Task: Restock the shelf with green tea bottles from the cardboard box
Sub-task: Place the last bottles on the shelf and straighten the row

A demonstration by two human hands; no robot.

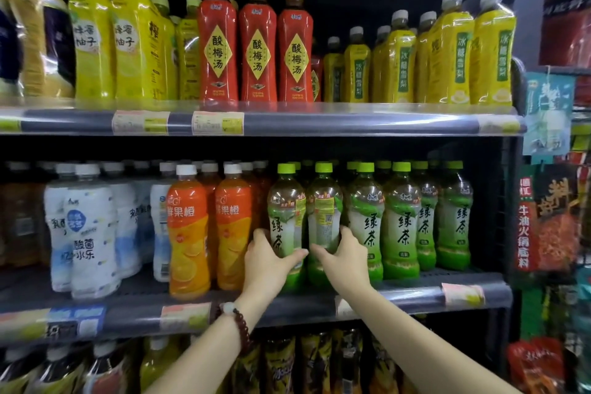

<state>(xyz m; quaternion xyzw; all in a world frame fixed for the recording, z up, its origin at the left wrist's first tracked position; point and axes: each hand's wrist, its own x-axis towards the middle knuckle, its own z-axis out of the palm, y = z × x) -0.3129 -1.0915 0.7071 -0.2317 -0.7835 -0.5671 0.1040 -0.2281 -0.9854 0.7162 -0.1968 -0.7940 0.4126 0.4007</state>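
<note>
Placing is under way: the left hand (267, 265) and right hand (347, 261) each wrap their fingers (259, 235) around a green tea bottle (285, 217) on the middle shelf (415, 293), with shelved green tea just right of them, so next comes letting go and fetching more from a box out of view.

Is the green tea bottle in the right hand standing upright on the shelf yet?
Upright: the bottle has its cap on top, level with its neighbours. The right hand hides its base, so whether it rests on the shelf I cannot tell.
</note>
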